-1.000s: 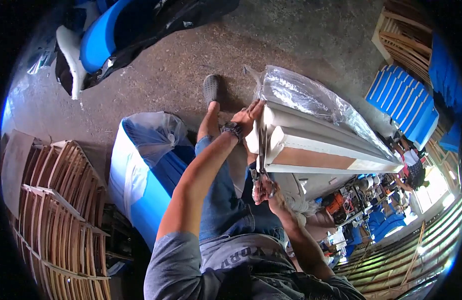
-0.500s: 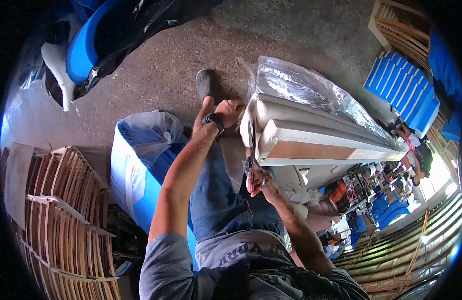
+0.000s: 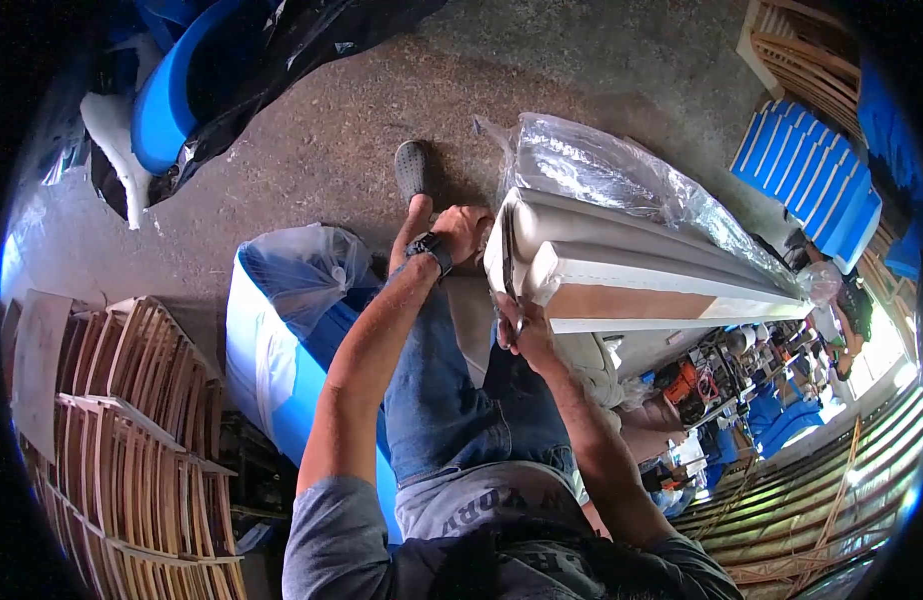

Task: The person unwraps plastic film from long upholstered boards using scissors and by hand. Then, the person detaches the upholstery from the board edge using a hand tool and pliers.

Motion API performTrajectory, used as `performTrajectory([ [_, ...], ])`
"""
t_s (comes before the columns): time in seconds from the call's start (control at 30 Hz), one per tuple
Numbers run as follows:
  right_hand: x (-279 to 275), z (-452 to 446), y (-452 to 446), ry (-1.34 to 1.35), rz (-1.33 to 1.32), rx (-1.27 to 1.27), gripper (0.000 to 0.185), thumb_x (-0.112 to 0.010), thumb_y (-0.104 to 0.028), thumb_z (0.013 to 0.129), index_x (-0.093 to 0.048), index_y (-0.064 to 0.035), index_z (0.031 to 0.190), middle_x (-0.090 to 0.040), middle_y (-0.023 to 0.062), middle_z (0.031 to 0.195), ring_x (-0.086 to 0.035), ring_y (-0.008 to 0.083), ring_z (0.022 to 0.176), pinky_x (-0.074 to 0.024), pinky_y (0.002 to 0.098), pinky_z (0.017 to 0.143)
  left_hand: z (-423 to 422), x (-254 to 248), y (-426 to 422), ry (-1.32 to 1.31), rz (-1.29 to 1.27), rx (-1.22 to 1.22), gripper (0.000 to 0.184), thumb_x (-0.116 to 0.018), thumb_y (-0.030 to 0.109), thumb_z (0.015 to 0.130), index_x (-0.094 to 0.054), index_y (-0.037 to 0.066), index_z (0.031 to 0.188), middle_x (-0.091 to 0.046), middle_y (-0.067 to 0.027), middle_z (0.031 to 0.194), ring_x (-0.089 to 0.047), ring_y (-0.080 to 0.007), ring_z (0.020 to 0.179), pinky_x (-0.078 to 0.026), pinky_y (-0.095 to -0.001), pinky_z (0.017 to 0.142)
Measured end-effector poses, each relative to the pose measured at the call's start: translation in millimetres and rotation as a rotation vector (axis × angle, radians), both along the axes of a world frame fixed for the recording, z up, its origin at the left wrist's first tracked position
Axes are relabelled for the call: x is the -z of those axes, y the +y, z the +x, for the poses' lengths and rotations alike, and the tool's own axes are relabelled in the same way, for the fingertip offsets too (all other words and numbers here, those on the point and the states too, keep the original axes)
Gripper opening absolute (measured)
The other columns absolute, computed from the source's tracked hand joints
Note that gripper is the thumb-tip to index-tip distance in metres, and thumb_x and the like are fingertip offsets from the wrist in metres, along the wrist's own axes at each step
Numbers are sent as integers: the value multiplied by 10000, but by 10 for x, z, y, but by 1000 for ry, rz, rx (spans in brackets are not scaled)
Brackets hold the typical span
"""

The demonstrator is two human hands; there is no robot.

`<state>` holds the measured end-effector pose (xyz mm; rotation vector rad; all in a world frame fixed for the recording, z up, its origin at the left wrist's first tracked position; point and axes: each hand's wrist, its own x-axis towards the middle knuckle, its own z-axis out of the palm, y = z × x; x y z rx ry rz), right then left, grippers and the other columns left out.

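Note:
A long cream-coloured padded piece (image 3: 602, 228) with a white-and-brown side stretches from in front of me toward the far right. My right hand (image 3: 527, 332) is closed round the handles of a pair of scissors (image 3: 509, 262), their dark blades lying along the near end of the padded piece. My left hand (image 3: 464, 232), with a dark watch on its wrist, is closed at the left corner of that same end. What its fingers pinch is hidden. Clear plastic film (image 3: 592, 165) lies along the padded piece's far side.
Left of my legs stands a blue-and-white piece in plastic (image 3: 267, 345), beside stacked wooden frames (image 3: 147, 420). Blue padded parts in black plastic (image 3: 172, 110) lie at upper left. Blue-and-white pieces (image 3: 797, 165) are stacked at upper right. Another person (image 3: 832, 325) is at the far right.
My right hand has moved up and slightly right with the scissors, closer to the end of the padded piece. The left hand has stayed near the same corner.

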<state>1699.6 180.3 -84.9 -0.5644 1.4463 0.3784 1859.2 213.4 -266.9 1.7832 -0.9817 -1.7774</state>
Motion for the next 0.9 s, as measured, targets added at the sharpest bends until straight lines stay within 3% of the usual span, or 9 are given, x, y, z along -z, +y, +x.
performTrajectory([
  [0.17, -65, -316, 236, -36, -131, -181, 381, -626, -411, 985, -566, -78, 808, -531, -25, 559, -531, 85, 495, -374, 243, 443, -263, 95, 112, -52, 42, -220, 216, -570, 249, 925, -702, 85, 970, -697, -201, 891, -687, -387, 861, -536, -452, 745],
  [0.27, -227, -272, 182, -17, -44, -170, 393, -625, -434, 978, -573, -64, 858, -554, -5, 594, -547, 95, 518, -396, 249, 461, -411, 84, 180, -50, 70, -307, 178, -604, 186, 951, -698, 74, 1052, -721, -145, 870, -712, -264, 806, -531, -355, 723],
  [0.3, -286, -228, 165, -9, 8, -95, 417, -619, -461, 974, -574, -59, 875, -563, 5, 607, -554, 98, 525, -400, 247, 453, -453, 68, 217, -50, 77, -308, 178, -604, 186, 951, -698, 74, 1052, -721, -145, 870, -712, -264, 806, -531, -355, 723],
  [0.37, -298, -137, 19, 40, 120, -141, 480, -575, -540, 970, -567, -65, 903, -574, 12, 630, -555, 97, 519, -402, 245, 427, -418, -31, 204, 21, 59, -409, 199, -587, 239, 915, -703, 88, 976, -698, -193, 913, -682, -388, 889, -539, -450, 758],
  [0.5, -195, -15, -146, 60, 150, -196, 519, -522, -596, 970, -559, -84, 891, -557, 9, 607, -541, 92, 496, -377, 241, 398, -310, -130, 131, -5, 53, -339, 203, -591, 234, 921, -707, 90, 1005, -699, -203, 936, -683, -387, 902, -542, -447, 769],
  [0.53, -168, 11, -157, 46, 118, -183, 520, -522, -594, 971, -552, -85, 870, -555, 10, 603, -537, 92, 493, -369, 242, 398, -278, -155, 116, -39, 21, -306, 173, -606, 177, 939, -700, 58, 1022, -721, -155, 875, -707, -308, 830, -530, -385, 722],
  [0.57, -142, 48, -165, 29, 84, -170, 521, -523, -592, 973, -546, -86, 848, -553, 10, 598, -533, 93, 489, -361, 244, 397, -256, -189, 93, -39, 21, -306, 173, -606, 177, 939, -700, 58, 1022, -721, -155, 875, -707, -308, 830, -530, -385, 722],
  [0.77, -13, 67, -49, 83, -47, -167, 498, -614, -534, 949, -551, -78, 760, -550, 10, 604, -529, 100, 496, -390, 281, 459, -216, -121, 134, -57, -6, -212, 188, -588, 186, 955, -689, 55, 1044, -710, -181, 888, -704, -309, 838, -530, -395, 729],
  [0.9, -53, -113, 69, 77, -133, -256, 528, -610, -559, 939, -573, -60, 771, -555, 15, 607, -529, 99, 496, -399, 276, 449, -462, 195, 375, -45, 221, -460, 252, -564, 262, 953, -676, 41, 996, -702, -170, 823, -688, -365, 783, -537, -442, 713],
])
